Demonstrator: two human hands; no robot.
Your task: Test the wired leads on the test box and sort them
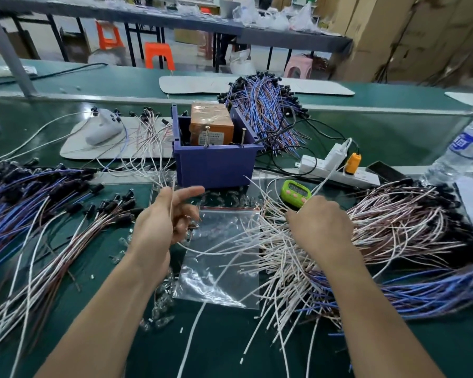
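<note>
While the left hand (163, 219) is pinching one thin white lead (171, 197), the right hand (321, 223) is closing on pale, tangled leads (279, 257) beside the purple test box (215, 166).

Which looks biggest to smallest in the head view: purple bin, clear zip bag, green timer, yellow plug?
As they look in the head view:
1. Clear zip bag
2. Purple bin, close to the bag; it sits farther off, so true order is unsure
3. Green timer
4. Yellow plug
</note>
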